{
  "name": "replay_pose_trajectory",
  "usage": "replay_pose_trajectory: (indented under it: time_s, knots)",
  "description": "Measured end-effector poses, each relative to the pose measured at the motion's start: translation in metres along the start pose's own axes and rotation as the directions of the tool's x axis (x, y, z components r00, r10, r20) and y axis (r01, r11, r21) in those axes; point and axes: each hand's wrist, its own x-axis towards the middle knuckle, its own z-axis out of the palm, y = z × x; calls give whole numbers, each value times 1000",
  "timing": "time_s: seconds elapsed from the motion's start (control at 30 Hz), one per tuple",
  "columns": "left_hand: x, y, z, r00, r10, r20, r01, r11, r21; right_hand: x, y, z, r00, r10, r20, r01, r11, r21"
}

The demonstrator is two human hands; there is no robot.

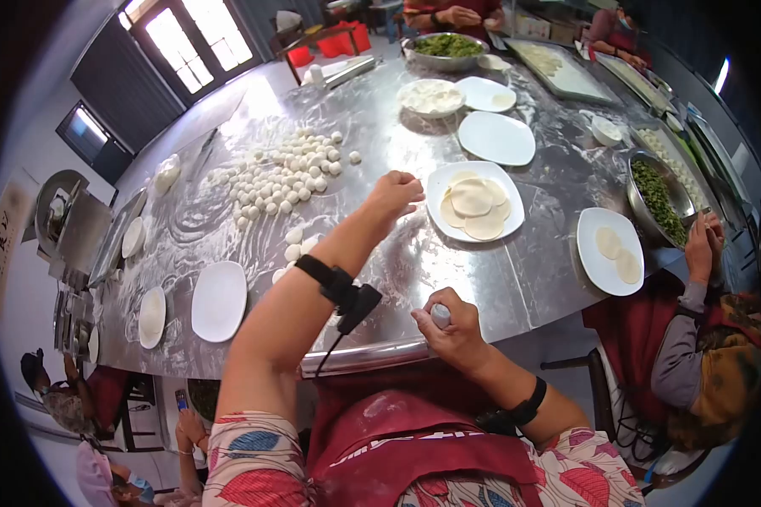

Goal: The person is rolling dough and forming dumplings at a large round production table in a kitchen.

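Observation:
My left hand (395,196) reaches over the steel table, just left of a white plate (434,221). Its fingers are loosely bent and slightly apart, with nothing visible between them. Several thin round dough wrappers (472,196) overlap on that plate. Close to the table's near edge, my right hand (453,328) is closed around a rod, seemingly a rolling pin (440,316), seen end-on. Many small dough pieces (292,173) lie beyond my left forearm, and a few more (293,245) are partly behind it.
Flour dusts the steel table (364,279). An empty plate (219,302) sits left, another (496,139) beyond the wrappers. Right are a plate with wrappers (594,262) and a bowl of green filling (658,198) beside a co-worker's hands (702,245). Other people stand or sit around.

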Motion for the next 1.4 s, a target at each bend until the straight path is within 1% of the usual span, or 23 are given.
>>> replay_pose_trajectory:
  time_s: [0.1, 0.13, 0.17, 0.23, 0.3, 0.33, 0.4, 0.43, 0.5, 0.53, 0.63, 0.73, 0.83, 0.87, 0.97, 1.0, 1.1, 1.13, 1.17, 1.23, 1.27, 1.33, 1.4]
  knots:
    - [-30, -10, -40, 994, -55, -93, 59, 997, 47, -5, 5, 3, 1000, 20, -7, -19, 1000, 24]
    - [-45, -11, -58, 993, -27, -112, 38, 995, 96, -5, 7, 3, 999, -30, -16, 30, 1000, -3]
    - [-63, -14, -78, 990, -8, -142, 28, 989, 143, -4, 4, 6, 998, -26, -50, 28, 999, 45]
    - [-107, -11, -107, 962, 49, -269, 23, 965, 260, 3, -5, 1, 982, -187, -7, 183, 971, -152]
    - [-150, -12, -126, 921, 50, -386, 76, 949, 306, 0, 0, 5, 999, 6, -35, -7, 1000, -27]
    - [-167, -22, -136, 918, 16, -397, 143, 919, 368, -2, 4, 6, 999, 22, -30, -22, 1000, -6]
    - [-190, -42, -152, 917, -43, -397, 251, 836, 488, -4, 11, 8, 998, 48, -42, -47, 999, 13]
    - [-197, -50, -155, 905, 18, -425, 280, 726, 628, -5, 13, 9, 997, 58, -48, -57, 998, 23]
    - [-206, -63, -155, 887, 150, -437, 336, 439, 833, -7, 15, 9, 995, 80, -67, -78, 996, 34]
    - [-206, -65, -154, 853, 154, -498, 394, 435, 810, -6, 13, 9, 995, 75, -66, -74, 997, 9]
    - [-197, -77, -156, 796, 169, -582, 483, 402, 778, -6, 5, 11, 994, 91, -68, -88, 995, 47]
    - [-192, -90, -152, 868, 143, -475, 381, 421, 824, -9, 6, 13, 994, 75, -78, -74, 997, 14]
    - [-187, -100, -124, 886, 299, -356, 174, 496, 851, -10, 4, 13, 988, 122, -92, -122, 993, -1]
    - [-185, -101, -108, 844, 420, -335, 113, 472, 875, -8, 4, 14, 987, 128, -96, -129, 992, 1]
    - [-166, -82, -97, 922, 190, -337, 126, 675, 727, -3, 5, 15, 986, 137, -95, -137, 991, 3]
    - [-159, -81, -98, 882, 278, -380, 101, 676, 730, -1, 6, 15, 987, 135, -84, -135, 991, 7]
    - [-150, -84, -115, 904, 244, -351, -17, 842, 540, 0, 4, 16, 990, 118, -80, -117, 993, 12]
    - [-153, -86, -113, 977, 82, -196, -4, 930, 368, -1, 5, 16, 990, 112, -88, -110, 994, 21]
    - [-159, -91, -107, 996, 63, -64, -33, 920, 391, -3, 6, 17, 990, 107, -96, -104, 994, 31]
    - [-176, -92, -92, 980, 17, 198, -102, 898, 427, -2, 6, 16, 986, 140, -87, -138, 990, 29]
    - [-182, -86, -84, 991, -16, 134, -56, 856, 513, -1, 6, 16, 984, 158, -82, -156, 987, 27]
    - [-171, -90, -84, 988, 116, -106, -20, 763, 646, 2, 9, 17, 985, 161, -69, -159, 986, 42]
    - [-164, -89, -87, 920, 280, -275, 17, 671, 741, 2, 8, 15, 986, 151, -65, -149, 988, 40]
